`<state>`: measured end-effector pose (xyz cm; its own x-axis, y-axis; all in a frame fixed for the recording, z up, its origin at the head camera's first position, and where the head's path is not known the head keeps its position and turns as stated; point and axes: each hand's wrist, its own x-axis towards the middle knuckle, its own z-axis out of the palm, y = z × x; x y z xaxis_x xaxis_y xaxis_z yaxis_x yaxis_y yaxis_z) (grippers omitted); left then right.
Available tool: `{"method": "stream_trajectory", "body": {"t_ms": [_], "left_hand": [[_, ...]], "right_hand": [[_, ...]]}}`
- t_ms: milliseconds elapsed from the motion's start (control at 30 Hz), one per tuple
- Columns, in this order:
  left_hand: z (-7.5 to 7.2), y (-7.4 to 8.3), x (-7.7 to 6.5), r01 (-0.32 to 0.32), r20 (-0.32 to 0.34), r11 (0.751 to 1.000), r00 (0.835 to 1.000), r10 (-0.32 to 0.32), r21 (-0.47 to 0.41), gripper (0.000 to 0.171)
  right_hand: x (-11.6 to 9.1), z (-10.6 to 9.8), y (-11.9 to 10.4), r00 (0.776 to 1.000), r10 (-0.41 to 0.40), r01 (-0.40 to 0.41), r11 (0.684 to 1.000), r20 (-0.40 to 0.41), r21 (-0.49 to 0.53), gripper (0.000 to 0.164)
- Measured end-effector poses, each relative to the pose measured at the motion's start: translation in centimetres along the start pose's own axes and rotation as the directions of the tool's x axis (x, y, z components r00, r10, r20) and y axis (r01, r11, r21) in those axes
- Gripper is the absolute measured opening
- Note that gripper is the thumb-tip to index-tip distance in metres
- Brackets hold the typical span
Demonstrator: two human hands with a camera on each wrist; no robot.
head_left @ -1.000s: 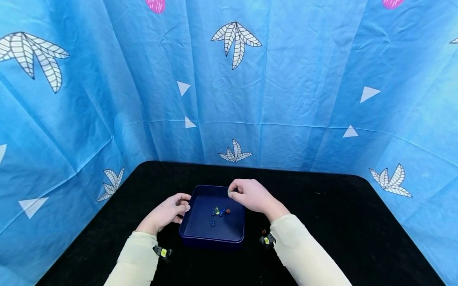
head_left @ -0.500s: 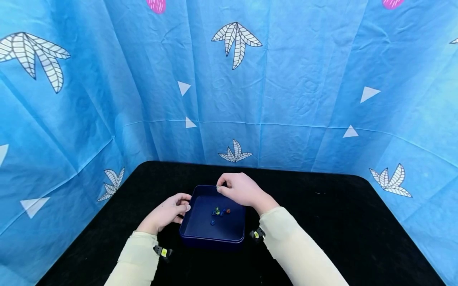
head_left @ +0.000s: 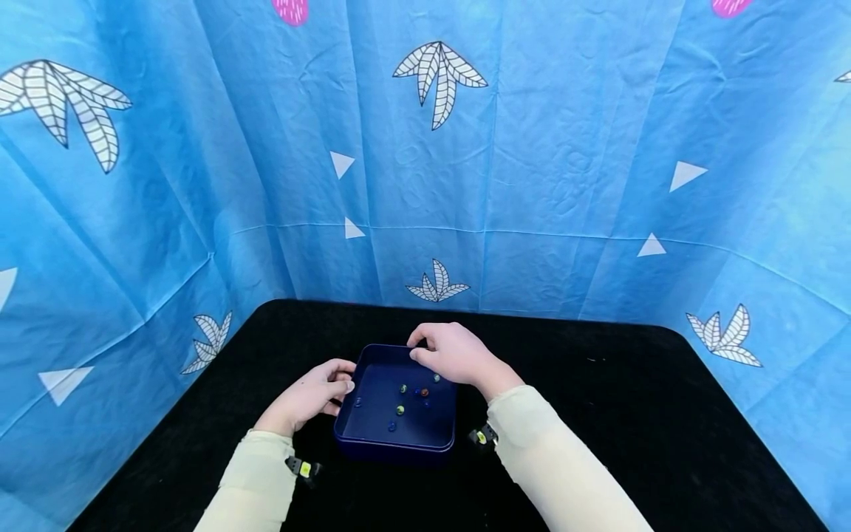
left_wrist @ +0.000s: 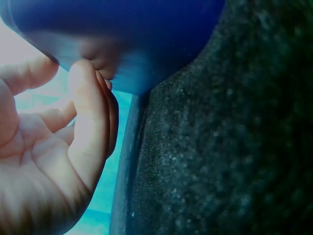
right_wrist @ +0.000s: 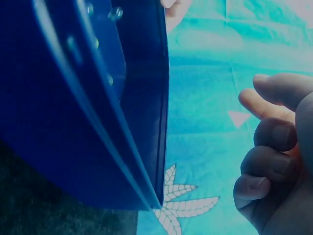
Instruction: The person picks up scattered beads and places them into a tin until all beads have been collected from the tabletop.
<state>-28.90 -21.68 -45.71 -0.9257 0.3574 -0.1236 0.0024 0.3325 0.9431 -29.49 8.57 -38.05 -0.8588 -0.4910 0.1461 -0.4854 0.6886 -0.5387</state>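
Observation:
A dark blue square box (head_left: 372,436) stands on the table in the head view. Several small glass marbles lie spread over its floor: a green one (head_left: 403,388), an orange-brown one (head_left: 425,392), a yellow-green one (head_left: 400,410) and a few blue ones. My left hand (head_left: 315,391) holds the box's left side, thumb at the rim; in the left wrist view its fingertips (left_wrist: 83,71) press on the outer wall. Over the back right corner hovers my right hand (head_left: 455,355). Its thumb and index finger are apart with nothing between them, the other fingers folded in.
A black cloth-covered table (head_left: 598,421) surrounds the box, with its rounded edge at the back. Behind it hangs a blue curtain (head_left: 545,148) with leaf and triangle prints. Small cameras, such as the black one (head_left: 304,468) at the left cuff, sit on both wrists.
My right hand moved left over the box, let go of a small marble, then shifted slightly right. The marbles have scattered from their cluster. My left hand and the box stayed put.

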Motion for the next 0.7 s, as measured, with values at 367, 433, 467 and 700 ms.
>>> {"method": "stream_trajectory", "body": {"t_ms": [367,433,467,700], "left_hand": [[0.0,0.2,-0.3,-0.002,0.011,1.000,1.000,0.001,0.004,0.042],[0.0,0.2,-0.3,-0.005,0.015,1.000,1.000,0.005,0.003,0.042],[0.0,0.2,-0.3,-0.009,0.019,1.000,1.000,0.009,0.002,0.042],[0.0,0.1,-0.3,-0.013,0.023,1.000,1.000,0.013,-0.010,0.042]], "right_hand": [[-2.1,-1.1,1.7,0.998,0.053,-0.052,0.998,-0.038,0.023,0.019],[-2.5,-1.2,2.1,0.997,0.063,-0.061,0.998,-0.051,0.024,0.016],[-2.8,-1.3,2.3,0.996,0.065,-0.064,0.998,-0.057,0.027,0.015],[-4.5,-1.2,3.8,0.993,0.099,-0.094,0.993,-0.068,0.065,0.011]]}}
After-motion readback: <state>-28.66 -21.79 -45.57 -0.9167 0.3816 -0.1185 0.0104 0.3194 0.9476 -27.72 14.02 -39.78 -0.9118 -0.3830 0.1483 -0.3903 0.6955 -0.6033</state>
